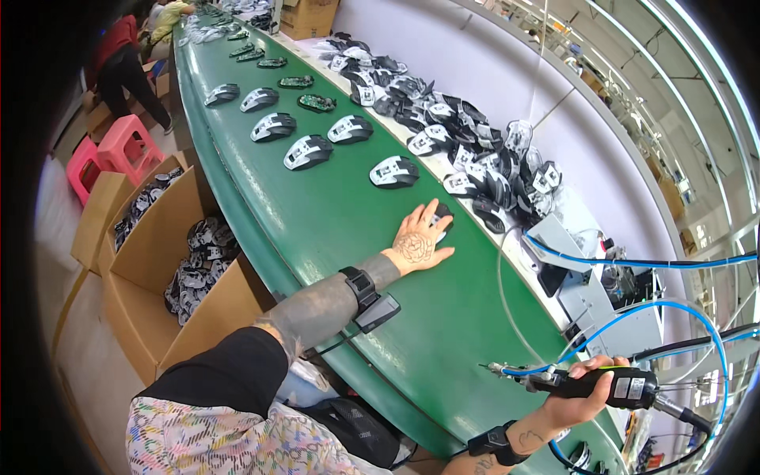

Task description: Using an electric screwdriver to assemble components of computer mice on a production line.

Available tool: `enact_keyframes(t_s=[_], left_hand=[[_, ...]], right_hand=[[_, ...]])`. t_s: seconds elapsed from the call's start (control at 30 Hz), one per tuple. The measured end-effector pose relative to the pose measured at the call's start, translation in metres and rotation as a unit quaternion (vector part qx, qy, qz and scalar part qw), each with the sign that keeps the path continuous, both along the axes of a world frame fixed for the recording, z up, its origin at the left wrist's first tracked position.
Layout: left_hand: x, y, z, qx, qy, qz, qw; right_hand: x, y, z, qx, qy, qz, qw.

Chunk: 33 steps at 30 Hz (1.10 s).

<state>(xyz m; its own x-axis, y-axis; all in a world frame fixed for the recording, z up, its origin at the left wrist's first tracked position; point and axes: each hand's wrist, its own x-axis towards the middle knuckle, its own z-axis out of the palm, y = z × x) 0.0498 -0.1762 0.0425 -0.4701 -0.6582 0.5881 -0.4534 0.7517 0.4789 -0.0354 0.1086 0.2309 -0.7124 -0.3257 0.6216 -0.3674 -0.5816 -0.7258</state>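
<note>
My left hand (417, 244) lies on the green conveyor belt with its fingers spread and its thumb held apart. Partly under its fingers is a black and white computer mouse (446, 222), touched but not visibly gripped. My right hand (582, 400) is wrapped around a black electric screwdriver (602, 385), with a blue air hose running along it. The screwdriver's tip points left above the belt. Farther up the belt sit several white and black mouse shells (308, 152), and beyond them lie green circuit boards (317, 103).
A heap of mouse shells (475, 150) lines the ledge right of the belt (317, 214). A grey machine (606, 309) with blue hoses stands at the right. Cardboard boxes (142, 317) of parts and pink stools (131, 146) are on the left. Other people work at the far end.
</note>
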Motion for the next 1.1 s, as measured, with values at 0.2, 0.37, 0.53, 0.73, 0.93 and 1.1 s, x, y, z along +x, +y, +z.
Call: enact_keyframes(t_s=[0.2, 0.37, 0.53, 0.73, 0.93, 1.1], left_hand=[[0.012, 0.013, 0.018, 0.028, -0.066, -0.048, 0.996], [0.029, 0.072, 0.034, 0.024, -0.17, -0.23, 0.958], [0.021, 0.093, 0.016, -0.013, -0.132, -0.217, 0.967], [0.021, 0.078, 0.021, 0.123, 0.016, -0.305, 0.944], [0.018, 0.084, 0.059, 0.822, 0.278, -0.373, 0.327], [0.02, 0.115, 0.055, 0.81, 0.213, -0.381, 0.391]], right_hand=[[0.017, -0.02, -0.003, 0.027, -0.001, 0.002, 1.0], [0.019, -0.02, 0.001, 0.001, -0.012, -0.013, 1.0], [0.023, -0.024, 0.008, -0.048, -0.022, -0.075, 0.996], [0.015, -0.017, 0.008, -0.082, -0.009, -0.049, 0.995], [0.014, -0.009, 0.018, -0.132, 0.035, -0.058, 0.989], [0.017, 0.002, 0.017, -0.146, 0.061, -0.037, 0.987]])
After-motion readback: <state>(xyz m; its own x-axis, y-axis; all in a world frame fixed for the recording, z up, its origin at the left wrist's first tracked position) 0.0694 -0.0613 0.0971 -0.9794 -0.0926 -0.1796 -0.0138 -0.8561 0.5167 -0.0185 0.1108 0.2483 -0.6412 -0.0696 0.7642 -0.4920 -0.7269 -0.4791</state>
